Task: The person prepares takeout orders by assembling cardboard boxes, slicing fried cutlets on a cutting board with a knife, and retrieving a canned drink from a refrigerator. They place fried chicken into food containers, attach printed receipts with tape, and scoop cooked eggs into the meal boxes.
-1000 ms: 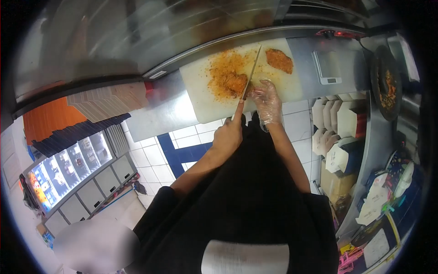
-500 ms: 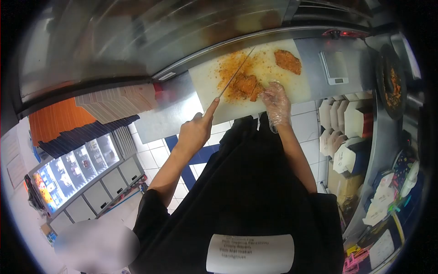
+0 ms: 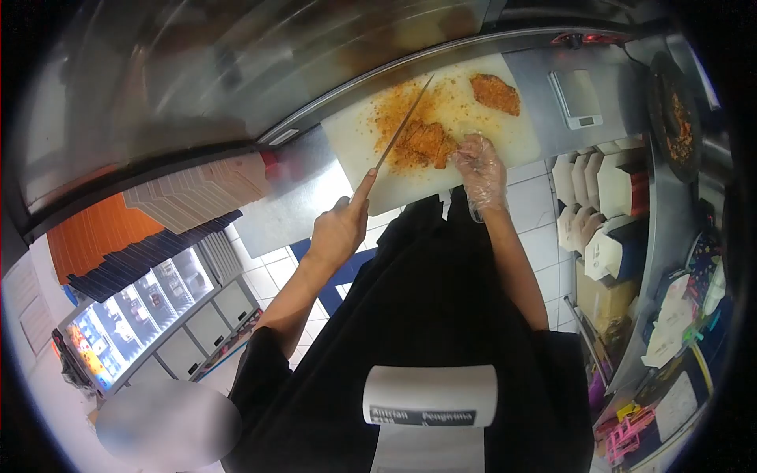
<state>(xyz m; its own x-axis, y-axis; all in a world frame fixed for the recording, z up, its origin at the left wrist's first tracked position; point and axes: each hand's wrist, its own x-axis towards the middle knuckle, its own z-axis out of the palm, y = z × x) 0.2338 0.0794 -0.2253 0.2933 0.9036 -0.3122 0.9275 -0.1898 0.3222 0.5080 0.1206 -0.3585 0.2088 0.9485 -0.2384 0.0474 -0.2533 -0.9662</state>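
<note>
Grey stainless-steel counter (image 3: 300,162) carries a white rectangular cutting board (image 3: 402,195); the bare left hand (image 3: 337,230) is wrapped round the handle of a long, thin metal knife (image 3: 404,123); its blade crosses the board's left half, long axis slanting from near edge to far edge, tip pointing away and slightly right; beside it sits a cut, rough-crusted orange-brown slab (image 3: 426,144) amid coarse crumbs (image 3: 386,108); the right hand (image 3: 480,164), in clear, crinkled plastic, has half-curled fingers at the slab's right end; I cannot tell whether they grip it; 1 crusted brown piece (image 3: 495,94) lies by the far right corner; near the counter's right end, a round black pan (image 3: 658,98) holds orange-brown bits (image 3: 679,132).
</note>
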